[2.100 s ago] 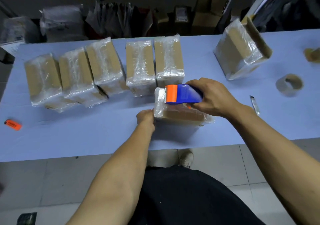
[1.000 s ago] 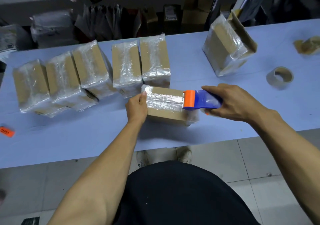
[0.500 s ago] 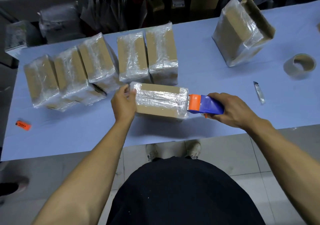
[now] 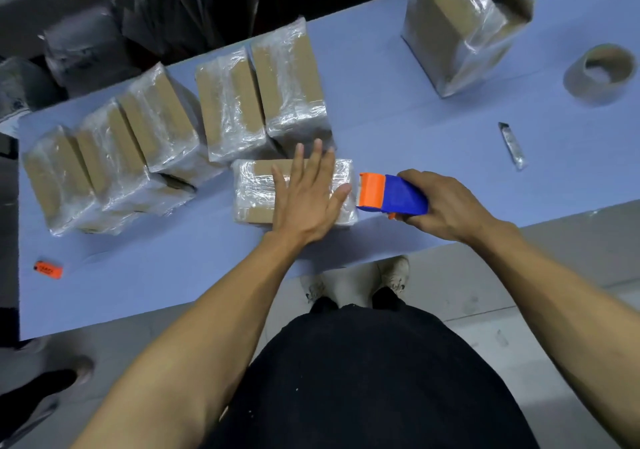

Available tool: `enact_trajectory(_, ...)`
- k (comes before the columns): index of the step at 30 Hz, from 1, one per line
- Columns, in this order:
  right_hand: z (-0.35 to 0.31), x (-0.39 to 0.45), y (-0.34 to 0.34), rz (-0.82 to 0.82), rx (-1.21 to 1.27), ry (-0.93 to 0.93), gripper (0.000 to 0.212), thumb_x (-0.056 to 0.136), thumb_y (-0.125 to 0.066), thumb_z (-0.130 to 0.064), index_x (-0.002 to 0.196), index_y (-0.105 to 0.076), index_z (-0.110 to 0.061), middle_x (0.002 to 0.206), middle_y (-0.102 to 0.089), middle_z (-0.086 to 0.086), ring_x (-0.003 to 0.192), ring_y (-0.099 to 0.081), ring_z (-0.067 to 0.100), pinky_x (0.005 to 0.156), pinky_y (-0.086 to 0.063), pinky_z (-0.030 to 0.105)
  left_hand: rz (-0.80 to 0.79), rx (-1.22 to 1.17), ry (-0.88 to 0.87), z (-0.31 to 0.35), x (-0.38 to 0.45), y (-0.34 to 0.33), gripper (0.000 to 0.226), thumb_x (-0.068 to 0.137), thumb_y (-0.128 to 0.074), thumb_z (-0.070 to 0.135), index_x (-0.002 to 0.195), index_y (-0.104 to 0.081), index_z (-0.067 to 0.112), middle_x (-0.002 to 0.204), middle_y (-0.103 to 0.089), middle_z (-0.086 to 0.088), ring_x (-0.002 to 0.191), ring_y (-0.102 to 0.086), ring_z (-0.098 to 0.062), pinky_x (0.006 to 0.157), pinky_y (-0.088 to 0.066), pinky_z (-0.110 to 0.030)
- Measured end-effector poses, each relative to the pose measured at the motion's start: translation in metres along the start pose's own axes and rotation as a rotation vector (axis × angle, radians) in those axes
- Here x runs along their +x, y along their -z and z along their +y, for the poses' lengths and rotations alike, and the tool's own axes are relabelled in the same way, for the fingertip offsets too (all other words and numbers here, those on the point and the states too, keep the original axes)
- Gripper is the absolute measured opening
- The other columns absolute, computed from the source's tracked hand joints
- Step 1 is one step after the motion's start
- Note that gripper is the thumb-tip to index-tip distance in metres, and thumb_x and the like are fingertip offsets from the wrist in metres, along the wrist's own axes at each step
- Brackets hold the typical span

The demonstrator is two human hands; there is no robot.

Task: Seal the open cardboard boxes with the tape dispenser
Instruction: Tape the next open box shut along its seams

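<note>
A small cardboard box (image 4: 254,190) with shiny clear tape across its top lies near the table's front edge. My left hand (image 4: 306,196) rests flat on it, fingers spread, covering its right half. My right hand (image 4: 441,204) grips the blue and orange tape dispenser (image 4: 389,195), whose orange end sits just off the box's right end. Several taped boxes (image 4: 225,102) stand in a row behind, from the left to the middle. A bigger taped box (image 4: 460,23) with a raised flap stands at the back right.
The table (image 4: 398,102) has a pale blue cover. On it lie a tape roll (image 4: 604,73) at the far right, a small utility knife (image 4: 512,145) and an orange tag (image 4: 48,270) at the front left. Bags and cartons fill the dark shelf behind. My feet show below the table edge.
My right hand drew the dispenser from left to right across the box top and off its right end. My left hand left the box's left end and now lies flat on top.
</note>
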State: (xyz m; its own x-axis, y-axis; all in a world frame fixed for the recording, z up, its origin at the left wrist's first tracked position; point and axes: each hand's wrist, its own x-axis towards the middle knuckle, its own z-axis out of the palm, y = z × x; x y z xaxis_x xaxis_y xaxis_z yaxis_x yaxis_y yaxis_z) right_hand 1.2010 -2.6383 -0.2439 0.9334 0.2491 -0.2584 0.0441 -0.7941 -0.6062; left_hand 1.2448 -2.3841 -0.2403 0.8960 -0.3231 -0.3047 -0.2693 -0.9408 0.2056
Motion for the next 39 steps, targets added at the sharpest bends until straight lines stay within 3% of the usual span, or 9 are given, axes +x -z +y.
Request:
enact_trajectory(9, 0.025, -0.022, -0.005, 0.018, 0.058, -0.103, 0.048, 0.079, -0.077, -0.042, 0.118, -0.052, -0.029, 0.098, -0.063, -0.006, 0.084, -0.058, 0.018, 0.07, -0.048, 0.036, 0.033, -0.012, 0.025, 0.004, -0.001, 0.001, 0.065, 0.104, -0.024, 0.054, 0.16, -0.013, 0.025, 0.169, -0.002, 0.005, 0.155, 0.01, -0.019, 0.12, 0.008, -0.06)
enact_trajectory(14, -0.006, 0.005, 0.004, -0.019, -0.272, -0.117, 0.043, 0.078, -0.07, -0.032, 0.118, -0.056, -0.023, 0.092, -0.059, 0.006, 0.083, -0.058, 0.032, 0.063, -0.039, 0.031, 0.066, -0.025, 0.008, 0.006, -0.002, -0.001, 0.063, 0.104, -0.026, 0.052, 0.159, -0.019, 0.023, 0.167, -0.015, 0.003, 0.155, 0.002, -0.022, 0.118, 0.005, -0.061)
enact_trajectory(20, -0.079, 0.024, 0.018, -0.016, -0.612, -0.142, 0.028, 0.075, -0.063, -0.017, 0.092, -0.041, -0.019, 0.082, -0.042, 0.006, 0.072, -0.041, 0.028, 0.068, -0.029, 0.033, 0.097, 0.032, -0.012, 0.013, 0.005, 0.001, 0.06, 0.103, -0.028, 0.055, 0.156, -0.028, 0.026, 0.142, -0.04, -0.004, 0.137, -0.029, -0.03, 0.114, -0.009, -0.069)
enact_trajectory(23, -0.094, 0.028, 0.009, 0.009, -0.676, -0.183, 0.022, 0.077, -0.063, -0.017, 0.095, -0.05, -0.018, 0.082, -0.046, 0.006, 0.074, -0.045, 0.028, 0.068, -0.029, 0.034, 0.081, 0.089, -0.014, 0.017, 0.011, 0.003, 0.058, 0.103, -0.028, 0.056, 0.155, -0.029, 0.031, 0.135, -0.044, -0.009, 0.13, -0.034, -0.034, 0.114, -0.008, -0.069)
enact_trajectory(26, -0.098, 0.035, -0.008, -0.016, -0.688, -0.171, 0.024, 0.082, -0.06, -0.015, 0.106, -0.058, -0.016, 0.098, -0.061, 0.007, 0.089, -0.06, 0.029, 0.069, -0.029, 0.033, 0.108, 0.032, 0.049, 0.022, 0.007, -0.002, 0.055, 0.102, -0.031, 0.056, 0.151, -0.036, 0.032, 0.131, -0.046, -0.008, 0.127, -0.037, -0.034, 0.114, -0.005, -0.068)
enact_trajectory(30, -0.073, 0.031, -0.006, 0.053, -0.595, -0.177, 0.036, 0.076, -0.064, -0.016, 0.111, -0.056, -0.013, 0.095, -0.06, 0.012, 0.086, -0.059, 0.034, 0.067, -0.03, 0.032, 0.132, 0.058, 0.081, 0.015, 0.009, 0.011, 0.062, 0.096, -0.037, 0.067, 0.146, -0.043, 0.032, 0.124, -0.055, -0.008, 0.117, -0.047, -0.033, 0.104, -0.031, -0.052)
enact_trajectory(34, -0.044, 0.023, 0.005, 0.249, -0.432, -0.29, 0.033, 0.074, -0.062, -0.016, 0.106, -0.056, -0.013, 0.077, -0.049, 0.008, 0.065, -0.047, 0.031, 0.057, -0.031, 0.031, -0.098, -0.216, 0.116, -0.02, 0.026, 0.031, 0.065, 0.088, -0.048, 0.075, 0.136, -0.052, 0.031, 0.124, -0.067, -0.008, 0.119, -0.06, -0.032, 0.094, -0.047, -0.04)
enact_trajectory(36, -0.042, 0.023, 0.004, 0.298, -0.336, -0.317, 0.03, 0.075, -0.063, -0.018, 0.104, -0.057, -0.015, 0.077, -0.054, 0.008, 0.067, -0.053, 0.034, 0.056, -0.034, 0.03, -0.053, -0.576, 0.195, -0.034, 0.013, 0.017, 0.044, 0.092, -0.05, 0.067, 0.113, -0.065, 0.03, 0.11, -0.072, 0.001, 0.109, -0.064, -0.024, 0.091, -0.049, -0.035)
enact_trajectory(39, -0.043, 0.02, 0.004, 0.382, -0.181, -0.369, 0.037, 0.079, -0.067, -0.031, 0.114, -0.057, -0.024, 0.086, -0.061, 0.008, 0.076, -0.057, 0.034, 0.058, -0.04, 0.031, 0.087, -0.951, 0.349, -0.033, -0.01, -0.007, 0.03, 0.1, -0.052, 0.05, 0.084, -0.063, 0.027, 0.079, -0.062, 0.014, 0.082, -0.058, -0.012, 0.074, -0.044, -0.028)
